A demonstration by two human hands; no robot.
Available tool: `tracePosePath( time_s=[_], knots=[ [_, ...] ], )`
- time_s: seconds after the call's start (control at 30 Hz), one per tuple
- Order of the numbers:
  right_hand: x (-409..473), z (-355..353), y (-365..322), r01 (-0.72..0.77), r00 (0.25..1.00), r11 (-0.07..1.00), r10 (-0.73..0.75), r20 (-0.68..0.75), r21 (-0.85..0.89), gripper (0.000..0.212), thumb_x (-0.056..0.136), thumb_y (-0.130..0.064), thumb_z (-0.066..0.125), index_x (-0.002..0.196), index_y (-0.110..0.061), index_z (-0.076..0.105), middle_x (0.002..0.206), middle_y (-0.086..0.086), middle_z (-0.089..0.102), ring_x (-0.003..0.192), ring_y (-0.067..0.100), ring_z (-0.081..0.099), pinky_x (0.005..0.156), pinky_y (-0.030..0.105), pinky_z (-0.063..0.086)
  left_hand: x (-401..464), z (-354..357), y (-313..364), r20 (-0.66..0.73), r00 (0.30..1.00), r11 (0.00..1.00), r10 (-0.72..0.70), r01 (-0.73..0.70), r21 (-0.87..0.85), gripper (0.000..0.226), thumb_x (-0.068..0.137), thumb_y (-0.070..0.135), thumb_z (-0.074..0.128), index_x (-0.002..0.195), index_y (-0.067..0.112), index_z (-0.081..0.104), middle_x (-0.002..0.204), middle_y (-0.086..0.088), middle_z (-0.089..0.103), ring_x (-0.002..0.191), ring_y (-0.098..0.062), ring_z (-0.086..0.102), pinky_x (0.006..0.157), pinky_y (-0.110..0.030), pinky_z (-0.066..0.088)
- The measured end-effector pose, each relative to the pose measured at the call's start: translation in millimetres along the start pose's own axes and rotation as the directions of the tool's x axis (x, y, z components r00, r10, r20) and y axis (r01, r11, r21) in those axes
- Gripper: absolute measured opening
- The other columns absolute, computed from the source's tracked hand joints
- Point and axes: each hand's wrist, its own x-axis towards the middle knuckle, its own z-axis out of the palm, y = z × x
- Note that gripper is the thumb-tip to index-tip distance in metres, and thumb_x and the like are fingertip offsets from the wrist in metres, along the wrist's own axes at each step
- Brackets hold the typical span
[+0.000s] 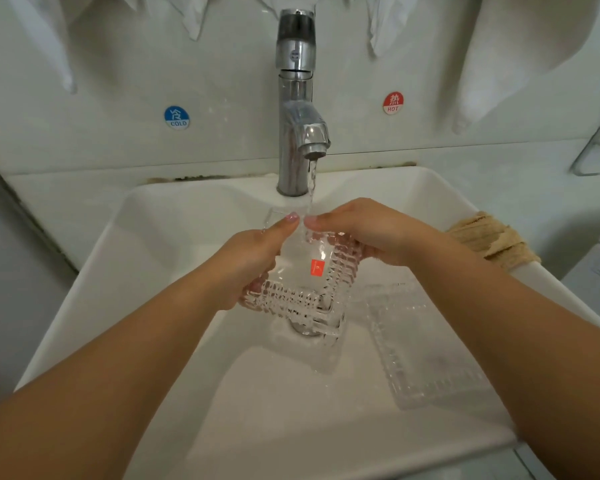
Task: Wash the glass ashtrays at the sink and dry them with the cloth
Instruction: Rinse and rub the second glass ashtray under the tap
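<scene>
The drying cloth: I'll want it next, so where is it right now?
In the head view the tan cloth lies bunched on the sink's right rim, just beyond the right hand, right of the tap.

we're at a washroom-style utility corner here, all centred on a white ceramic sink [174, 244]. chrome tap [297, 109] stands at the sink's back rim, water running. on the pale wall behind the sink, a blue "cold" sticker [176, 117] left of the tap and a red "hot" sticker [393, 103] right. white cloths [520, 57] hang above, a tan rag [492, 239] drapes the sink's right rim.
</scene>
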Motion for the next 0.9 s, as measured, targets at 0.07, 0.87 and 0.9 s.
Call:
tracePosePath(
  time_s=[0.07, 0.87, 0.9],
  knots=[
    [2, 0, 0, -0.031, 1.000, 0.993, 0.031, 0.001, 0.110, 0.030, 0.082, -0.041, 0.069, 0.094, -0.014, 0.072, 0.104, 0.004, 0.072, 0.095, 0.024, 0.064, 0.087, 0.036, 0.050, -2, -3, 1, 0.005, 1.000, 0.999, 0.000, 0.001, -0.053, 0.066, 0.080, 0.068, 0.054, 0.109, 0.009, 0.062, 0.101, -0.017, 0.065, 0.097, -0.027, 0.066, 0.087, -0.041, 0.053],
    [-6, 27, -10, -0.046, 0.983, 0.989, 0.071, -0.168, 0.143, 0.049, 0.087, -0.059, 0.054, 0.109, -0.016, 0.062, 0.066, 0.001, 0.051, 0.048, 0.010, 0.046, 0.042, 0.018, 0.038, -8, 10, -2, -0.279, 0.954, 0.851, -0.108, -0.056, -0.521, 0.080, 0.073, 0.074, 0.061, 0.124, 0.013, 0.055, 0.074, 0.000, 0.046, 0.069, -0.022, 0.051, 0.064, -0.035, 0.050],
    [-7, 28, -11, -0.083, 0.974, 0.989, 0.107, -0.198, 0.121, 0.052, 0.088, -0.065, 0.048, 0.104, -0.017, 0.059, 0.063, 0.000, 0.049, 0.048, 0.010, 0.046, 0.042, 0.019, 0.037, -8, 12, -1, -0.285, 0.953, 0.873, -0.102, -0.052, -0.486, 0.081, 0.074, 0.074, 0.060, 0.126, 0.012, 0.053, 0.076, 0.000, 0.047, 0.067, -0.020, 0.050, 0.062, -0.033, 0.049]
  ],
)
